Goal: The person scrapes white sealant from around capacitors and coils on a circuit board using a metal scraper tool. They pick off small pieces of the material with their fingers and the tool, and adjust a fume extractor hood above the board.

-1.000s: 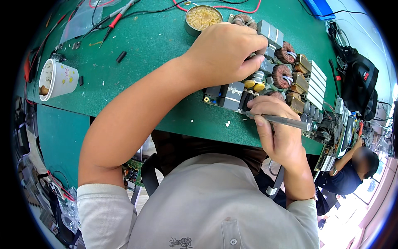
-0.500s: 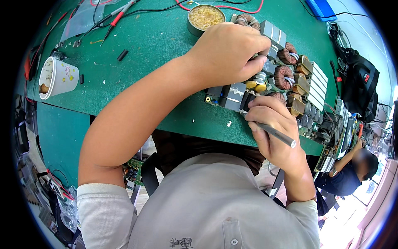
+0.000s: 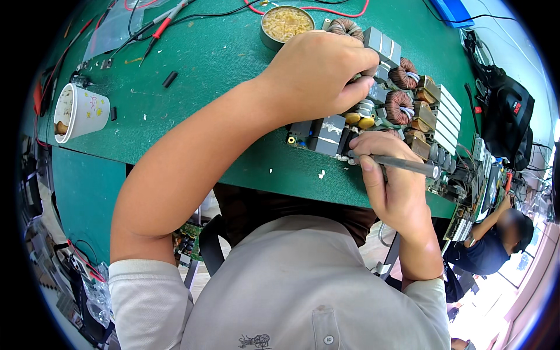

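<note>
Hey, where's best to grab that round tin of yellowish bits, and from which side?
Probably grip the round tin by its curved outer wall, coming from the left: that side is exposed, while the left hand and copper coil crowd its right.

Single view, taken from the left of two head-worn fisheye cameras. Aimed steeply downward from near above: short-sleeved shirt (image 3: 268, 274) framed along lower edge; left hand (image 3: 326, 70), right hand (image 3: 392, 172) and circuit board (image 3: 398, 107) right of centre; green bench (image 3: 204, 70) overlooked. Straight edges bowed rimward.
</note>
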`<action>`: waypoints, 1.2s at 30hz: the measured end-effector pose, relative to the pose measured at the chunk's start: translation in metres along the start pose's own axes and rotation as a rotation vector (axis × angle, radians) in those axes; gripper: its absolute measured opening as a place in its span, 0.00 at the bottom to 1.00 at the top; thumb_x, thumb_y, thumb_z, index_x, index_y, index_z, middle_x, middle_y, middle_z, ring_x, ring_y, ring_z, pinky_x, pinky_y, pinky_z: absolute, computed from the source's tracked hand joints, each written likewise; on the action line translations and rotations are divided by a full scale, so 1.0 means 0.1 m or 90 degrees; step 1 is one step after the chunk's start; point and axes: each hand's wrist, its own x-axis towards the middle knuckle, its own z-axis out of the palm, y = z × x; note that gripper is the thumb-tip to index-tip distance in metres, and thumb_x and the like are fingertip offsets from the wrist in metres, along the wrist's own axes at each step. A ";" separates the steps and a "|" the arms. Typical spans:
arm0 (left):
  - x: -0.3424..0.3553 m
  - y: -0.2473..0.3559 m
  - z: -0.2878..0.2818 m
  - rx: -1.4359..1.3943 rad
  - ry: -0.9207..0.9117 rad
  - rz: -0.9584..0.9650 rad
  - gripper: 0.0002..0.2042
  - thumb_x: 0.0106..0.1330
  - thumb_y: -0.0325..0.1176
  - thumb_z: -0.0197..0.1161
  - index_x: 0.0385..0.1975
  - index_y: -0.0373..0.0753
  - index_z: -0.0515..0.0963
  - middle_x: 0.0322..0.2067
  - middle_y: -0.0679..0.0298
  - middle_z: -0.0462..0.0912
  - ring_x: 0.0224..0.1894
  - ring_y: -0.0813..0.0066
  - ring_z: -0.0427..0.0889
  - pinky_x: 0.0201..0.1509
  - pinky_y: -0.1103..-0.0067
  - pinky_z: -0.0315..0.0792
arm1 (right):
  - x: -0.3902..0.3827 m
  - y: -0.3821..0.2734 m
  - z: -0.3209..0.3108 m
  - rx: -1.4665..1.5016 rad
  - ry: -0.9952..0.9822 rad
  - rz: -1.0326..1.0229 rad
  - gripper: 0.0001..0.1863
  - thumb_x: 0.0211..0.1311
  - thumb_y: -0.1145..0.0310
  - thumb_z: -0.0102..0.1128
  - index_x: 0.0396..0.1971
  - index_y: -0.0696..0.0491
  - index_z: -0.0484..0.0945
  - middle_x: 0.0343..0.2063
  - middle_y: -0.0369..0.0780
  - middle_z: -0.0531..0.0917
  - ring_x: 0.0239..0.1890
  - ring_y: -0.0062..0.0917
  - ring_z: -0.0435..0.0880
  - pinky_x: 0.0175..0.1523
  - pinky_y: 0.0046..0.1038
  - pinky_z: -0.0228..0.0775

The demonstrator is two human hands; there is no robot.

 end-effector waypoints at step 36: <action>0.01 -0.01 0.02 -0.018 0.003 0.002 0.05 0.61 0.33 0.69 0.31 0.42 0.80 0.19 0.64 0.73 0.24 0.63 0.75 0.29 0.66 0.67 | -0.10 0.14 0.05 0.062 0.048 -0.052 0.07 0.64 0.77 0.65 0.40 0.59 0.79 0.37 0.47 0.87 0.40 0.41 0.88 0.48 0.38 0.82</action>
